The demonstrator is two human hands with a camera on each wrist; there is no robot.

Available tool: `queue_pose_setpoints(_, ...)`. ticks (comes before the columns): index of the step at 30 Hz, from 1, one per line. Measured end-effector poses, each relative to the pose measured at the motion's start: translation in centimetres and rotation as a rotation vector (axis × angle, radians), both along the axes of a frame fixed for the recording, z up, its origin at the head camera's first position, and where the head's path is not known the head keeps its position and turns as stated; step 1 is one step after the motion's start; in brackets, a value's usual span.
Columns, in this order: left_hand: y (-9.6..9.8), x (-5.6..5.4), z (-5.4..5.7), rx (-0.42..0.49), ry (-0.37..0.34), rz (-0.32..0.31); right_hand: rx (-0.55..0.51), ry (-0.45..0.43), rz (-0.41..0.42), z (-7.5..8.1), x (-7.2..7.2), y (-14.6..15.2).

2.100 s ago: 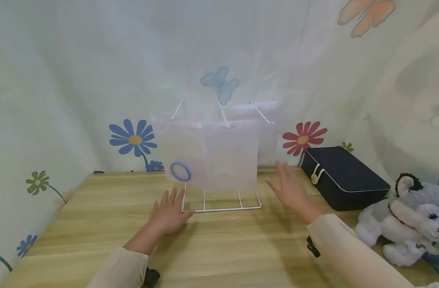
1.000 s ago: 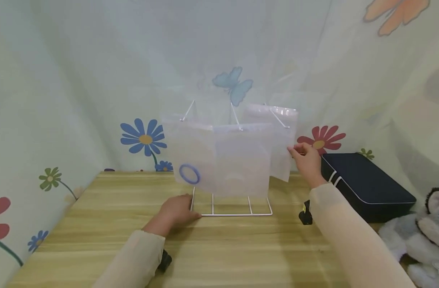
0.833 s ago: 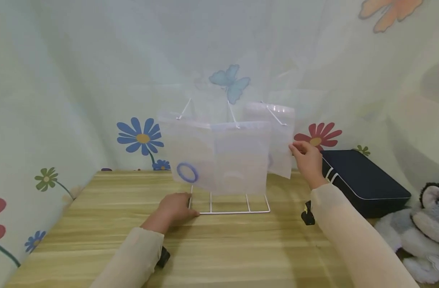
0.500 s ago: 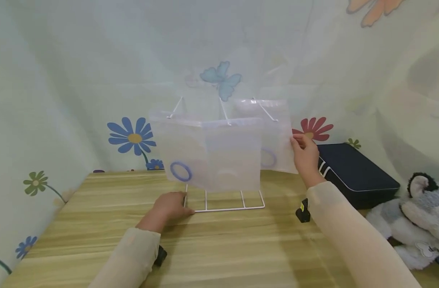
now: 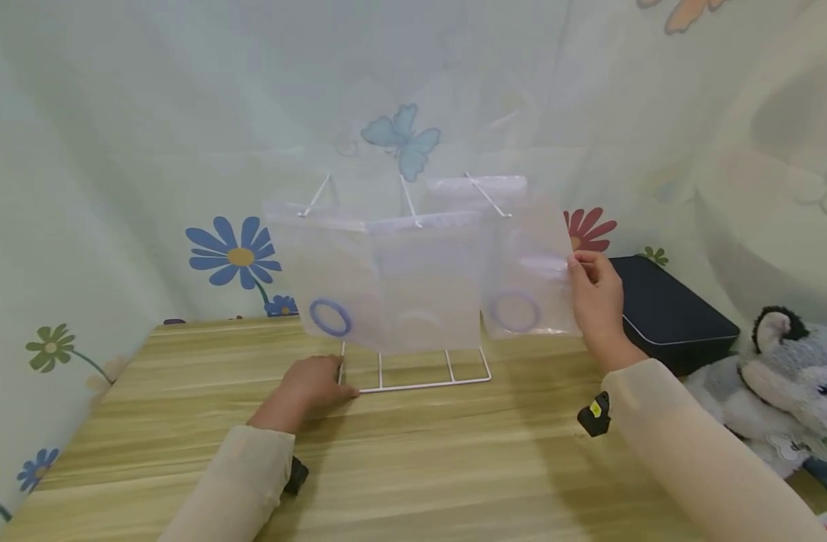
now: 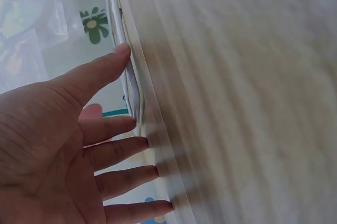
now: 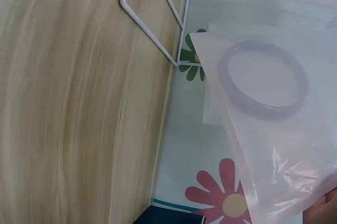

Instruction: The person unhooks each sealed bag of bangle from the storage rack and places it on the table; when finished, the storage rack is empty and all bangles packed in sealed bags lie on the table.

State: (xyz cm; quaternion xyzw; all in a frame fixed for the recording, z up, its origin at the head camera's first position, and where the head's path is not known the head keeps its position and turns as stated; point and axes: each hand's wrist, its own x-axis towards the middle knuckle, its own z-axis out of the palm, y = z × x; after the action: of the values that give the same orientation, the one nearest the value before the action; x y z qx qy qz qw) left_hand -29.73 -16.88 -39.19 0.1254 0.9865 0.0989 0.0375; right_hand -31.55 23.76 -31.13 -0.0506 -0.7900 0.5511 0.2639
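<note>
A white wire display rack [image 5: 423, 386] stands on the table with clear plastic bags on its hooks. My left hand [image 5: 309, 384] rests at the rack's front left base corner. In the left wrist view its fingers are straight, and the thumb [image 6: 102, 71] touches the wire. My right hand [image 5: 598, 293] pinches the right edge of the rear right bag [image 5: 549, 290], between thumb and fingers. A pale purple bangle [image 7: 263, 79] lies inside that bag. The front left bag [image 5: 318, 256] holds a similar bangle [image 5: 331, 318]. A front middle bag [image 5: 430, 286] hangs beside it.
A dark zipped case [image 5: 678, 309] lies right of my right hand. Next to it sits a grey and white plush husky [image 5: 786, 384]. A floral curtain [image 5: 149, 188] hangs behind the wooden table [image 5: 413, 467].
My right hand has come to the rear bag, taken its edge and drawn it rightward, so its bangle shows. My left hand has settled on the rack's base corner. The head view has shifted.
</note>
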Motion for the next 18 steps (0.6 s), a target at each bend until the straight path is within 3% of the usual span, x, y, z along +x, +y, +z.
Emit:
queue_pose_setpoints(5, 0.0, -0.1, -0.1, 0.003, -0.013, 0.002, 0.033, -0.040, 0.022, 0.6, 1.9, 0.9)
queue_pose_setpoints(18, 0.0, -0.3, -0.3, -0.009, -0.024, -0.006, 0.088, -0.018, 0.027, 1.8, 5.7, 2.6)
